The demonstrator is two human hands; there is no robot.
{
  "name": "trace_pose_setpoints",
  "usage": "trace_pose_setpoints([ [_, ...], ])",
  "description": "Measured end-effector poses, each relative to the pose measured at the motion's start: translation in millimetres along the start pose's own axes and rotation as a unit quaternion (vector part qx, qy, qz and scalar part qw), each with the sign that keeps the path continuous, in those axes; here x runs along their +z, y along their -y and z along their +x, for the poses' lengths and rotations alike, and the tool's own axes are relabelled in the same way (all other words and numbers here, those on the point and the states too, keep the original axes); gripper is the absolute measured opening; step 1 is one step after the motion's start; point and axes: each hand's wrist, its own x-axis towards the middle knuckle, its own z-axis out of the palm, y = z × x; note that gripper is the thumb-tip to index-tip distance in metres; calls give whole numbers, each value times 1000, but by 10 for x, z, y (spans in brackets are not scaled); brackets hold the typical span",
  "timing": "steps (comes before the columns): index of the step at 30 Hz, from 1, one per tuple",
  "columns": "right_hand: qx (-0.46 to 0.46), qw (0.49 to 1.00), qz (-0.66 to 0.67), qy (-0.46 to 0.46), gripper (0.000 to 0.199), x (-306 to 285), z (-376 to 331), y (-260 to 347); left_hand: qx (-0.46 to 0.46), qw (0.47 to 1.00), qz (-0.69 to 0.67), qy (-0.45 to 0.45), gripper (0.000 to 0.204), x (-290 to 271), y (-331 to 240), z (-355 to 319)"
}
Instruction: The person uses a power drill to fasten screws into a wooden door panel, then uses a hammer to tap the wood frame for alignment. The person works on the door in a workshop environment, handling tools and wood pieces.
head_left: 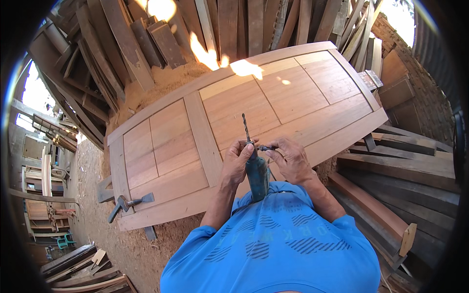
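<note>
Our left hand is gripping the upper end of a blue-green drill at the near edge of a wooden door panel. The panel is lying aslant over sawdust-strewn ground, rough planks leaning beyond it. Our right hand is reaching inward, closed in a pinch on a dark key-like rod beside the drill's top. We are pointing its spiral metal bit upward. A bladed hand tool is resting on the panel's smooth, reddish near-left corner.
</note>
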Motion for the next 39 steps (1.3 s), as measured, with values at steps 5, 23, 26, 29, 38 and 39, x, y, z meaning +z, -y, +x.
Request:
trace_pose_setpoints([
  [5,-36,997,40,-46,15,92,13,-76,9,995,-86,48,39,44,-69,5],
  [23,-100,994,-30,-17,13,81,120,-116,76,979,186,29,30,303,-91,-82],
  [26,-80,996,-28,19,9,87,180,-62,52,975,217,-21,27,311,-78,-18],
  [29,-40,999,-21,29,8,123,156,-66,101,962,249,-45,28,322,-8,-23],
  [38,-28,998,11,-49,12,332,52,-62,155,928,333,-66,27,376,-12,-125],
  [39,-27,998,11,-50,13,335,46,-65,157,927,335,-65,27,373,-7,-125],
])
